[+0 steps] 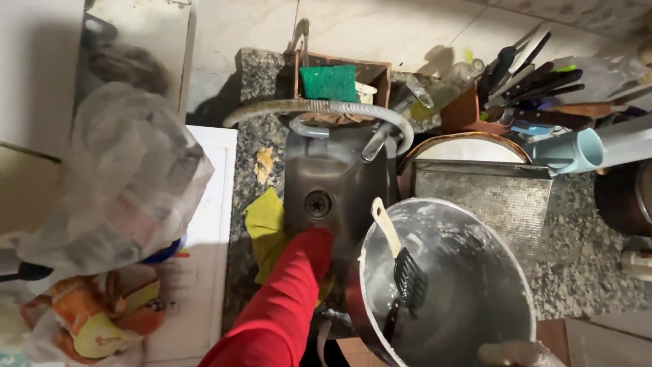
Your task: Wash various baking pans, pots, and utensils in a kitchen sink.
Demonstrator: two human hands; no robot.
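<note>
Pot [468,285], wide, round and of dull wet metal, filled the view at five o'clock beside the dark sink [339,170]. A slotted black spatula [405,268] with a cream handle leaned inside it. The right hand [519,353] gripped its near rim. The left hand was hidden past its red sleeve [285,306]; its grip could not be told. A yellow cloth [265,231] lay crumpled on the speckled granite bench [577,238].
</note>
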